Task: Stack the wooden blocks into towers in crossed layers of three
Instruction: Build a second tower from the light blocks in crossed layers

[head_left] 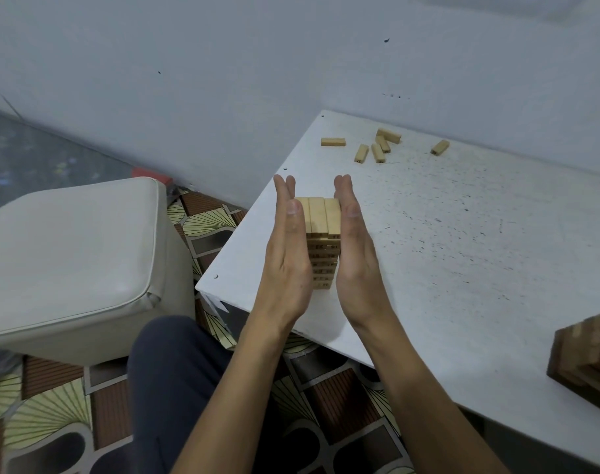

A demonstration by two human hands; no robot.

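**Two flat hands press a block tower from both sides**

Two bare hands stand upright with straight fingers held together, palms facing each other. The left hand [289,248] lies flat against the left side of the tall tower of pale wooden blocks [322,242], and the right hand [355,249] lies flat against its right side, so the tower sits squeezed between both palms. No finger curls around any block.

The tower stands near the left front corner of the white speckled table [462,234]. Its top layer shows three blocks lying side by side, their long sides pointing away from the person. Below it, several layers are visible in the gap between the wrists.

Six loose pale wooden blocks [379,152] lie scattered at the far end of the table, well apart from the tower. Four of them lie close together, one lies alone to the left, one alone to the right.

At the right edge of the picture, a darker brown wooden stack [589,360] stands on the table, only partly in view.

Left of the table stands a cream padded stool [73,261] on a patterned floor [52,412].
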